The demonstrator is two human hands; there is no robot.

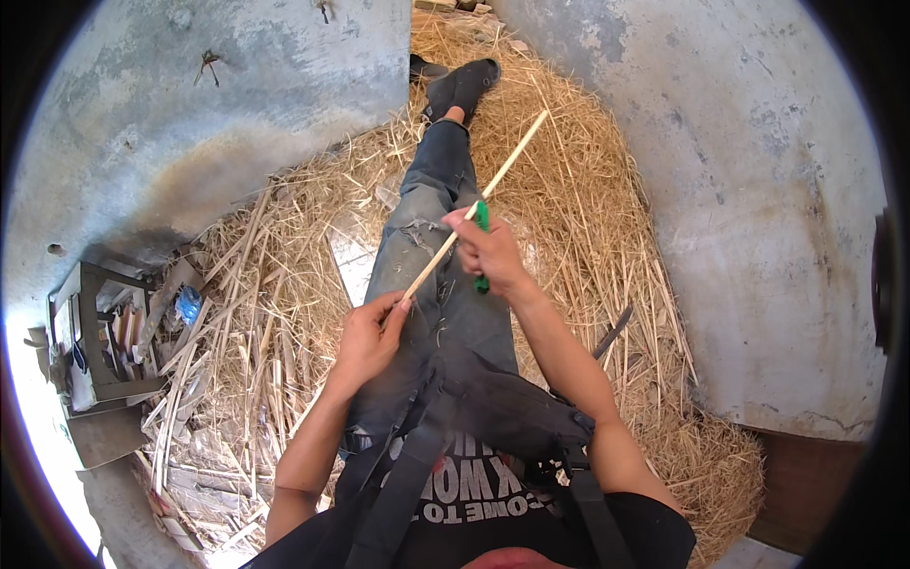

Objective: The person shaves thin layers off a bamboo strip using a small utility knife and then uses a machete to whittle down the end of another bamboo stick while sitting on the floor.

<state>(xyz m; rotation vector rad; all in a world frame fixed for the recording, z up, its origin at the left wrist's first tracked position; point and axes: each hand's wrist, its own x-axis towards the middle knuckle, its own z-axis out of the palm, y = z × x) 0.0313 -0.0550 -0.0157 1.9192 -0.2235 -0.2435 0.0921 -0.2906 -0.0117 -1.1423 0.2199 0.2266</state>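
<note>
A long, pale, thin stick (pixel 518 150) slants over my legs, its far end pointing up and to the right. My left hand (pixel 370 332) pinches its near end between thumb and fingers, above my thigh. Farther along, my right hand (pixel 488 251) is closed around a green-handled tool (pixel 482 216), with the thumb side against the stick. The fingers cover most of that tool, so whether it is a knife cannot be made out. Both hands are over my dark, worn trousers (pixel 408 237).
Straw and shavings (pixel 569 171) cover the floor around my legs. Split sticks (pixel 237 275) lie in a heap on the left. A small frame stand (pixel 118 389) with items inside is at the far left, near a blue plastic scrap (pixel 189 304). Grey walls (pixel 758 190) rise on both sides.
</note>
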